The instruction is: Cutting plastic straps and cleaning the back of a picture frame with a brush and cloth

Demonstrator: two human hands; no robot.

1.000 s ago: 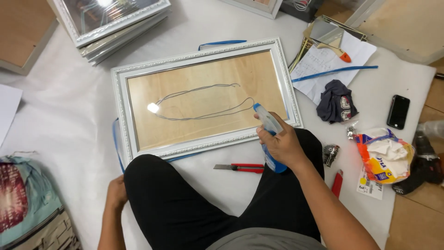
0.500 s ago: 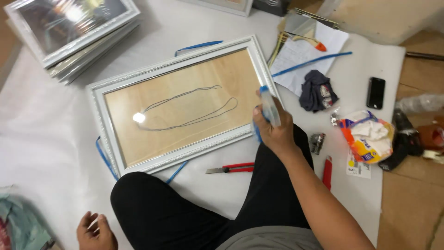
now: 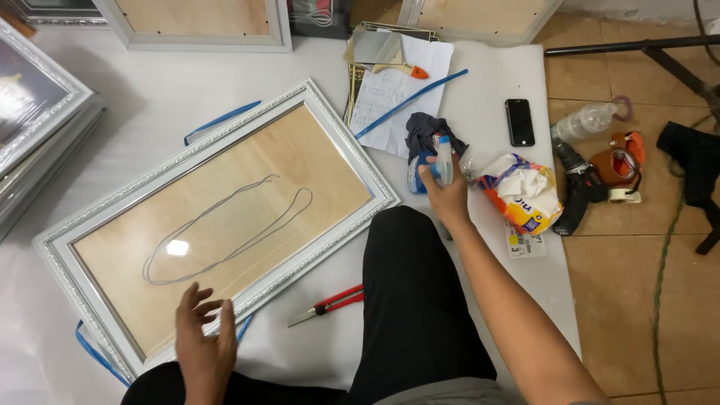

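Picture frame, white-moulded with a glazed wooden panel, lies flat and askew on the white sheet, a loop of thin cord showing on or behind its glass. Over the frame's near edge hovers the left hand, fingers spread and holding nothing. Right of the frame's near corner lies a red utility knife; further right, the right hand is wrapped around a blue-and-clear spray bottle, beside a dark rag. Setting the bottle down upright, clear of the glass, and steadying the frame by its moulding would likely keep the pane unsmeared. Whether the cord sits above or beneath the glass cannot be told; the bottle's lower half is masked by fingers, and a stack of frames left of the frame is cut off.
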